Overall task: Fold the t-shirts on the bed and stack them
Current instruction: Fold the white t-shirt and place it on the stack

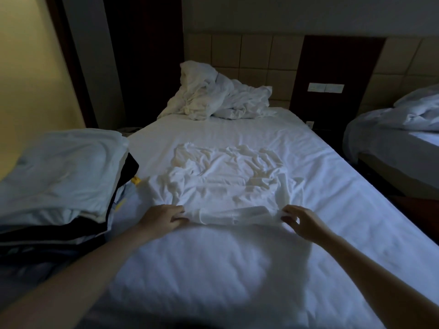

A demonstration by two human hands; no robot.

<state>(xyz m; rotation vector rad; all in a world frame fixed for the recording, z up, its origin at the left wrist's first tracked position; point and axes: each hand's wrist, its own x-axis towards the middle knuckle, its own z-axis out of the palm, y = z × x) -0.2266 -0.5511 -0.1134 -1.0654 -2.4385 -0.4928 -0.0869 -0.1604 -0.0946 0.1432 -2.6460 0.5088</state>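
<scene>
T-shirt (228,184) lies spread, wrinkled, mid-bed (332,193). Left hand (164,218) and right hand (301,222) each pinch a near corner, likely to pull it flat before folding. Stack (59,176) sits at bed's left edge.

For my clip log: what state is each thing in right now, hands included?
t-shirt: spread on the bed, wrinkled, not yet folded.
left hand: pinches the shirt's near left corner.
right hand: pinches its near right corner.
clothes pile: stacked at left, white piece on top.
duvet: crumpled at the bed's far end.
</scene>
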